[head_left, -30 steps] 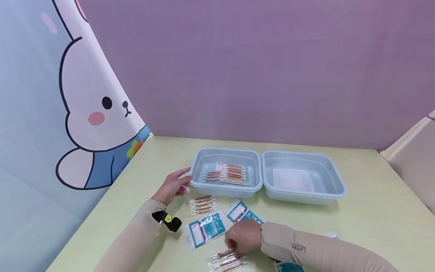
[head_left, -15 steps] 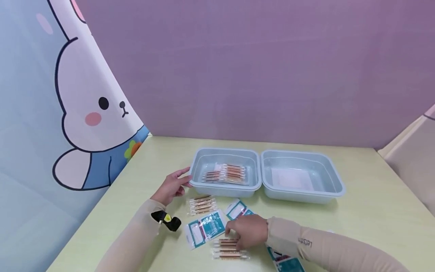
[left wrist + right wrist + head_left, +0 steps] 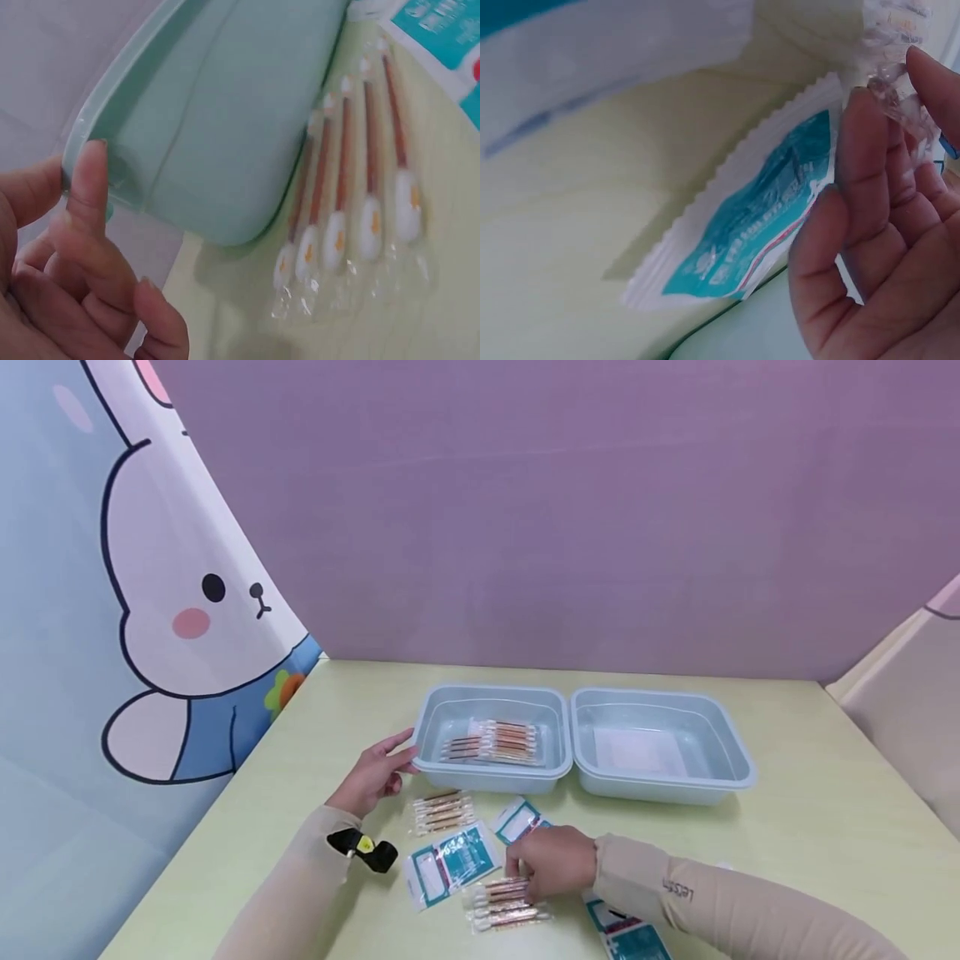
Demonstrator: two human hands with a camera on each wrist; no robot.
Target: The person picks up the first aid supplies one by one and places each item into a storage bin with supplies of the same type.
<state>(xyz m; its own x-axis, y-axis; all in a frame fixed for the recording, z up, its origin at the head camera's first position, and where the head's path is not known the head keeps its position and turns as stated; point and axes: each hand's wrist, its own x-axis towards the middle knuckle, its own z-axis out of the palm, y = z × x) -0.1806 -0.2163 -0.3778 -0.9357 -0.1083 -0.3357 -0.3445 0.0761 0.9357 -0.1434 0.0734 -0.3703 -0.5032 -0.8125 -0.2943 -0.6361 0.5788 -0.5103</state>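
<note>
My left hand (image 3: 372, 777) pinches the left rim of a light blue plastic tub (image 3: 487, 780). In the left wrist view, thumb and forefinger sit either side of the rim. Clear packs of cotton swabs (image 3: 501, 741) with brown sticks lie inside that tub. Near the table's front, my right hand (image 3: 558, 862) pinches the right end of another cotton swab pack (image 3: 504, 907). The right wrist view shows crinkled clear film (image 3: 900, 97) between thumb and fingers. A further swab pack (image 3: 442, 814) lies on the table below the left tub.
To the right stands a second light blue tub (image 3: 667, 787), with a pale rectangle on its bottom. Teal and white packets lie about: one packet (image 3: 453, 864) left of my right hand, one packet (image 3: 520, 820) behind it, another packet (image 3: 630, 937) under my right forearm.
The swab pack at my right hand has turned a little, and that hand has shifted slightly right. My left hand stays at the tub rim. The head view has drifted slightly.
</note>
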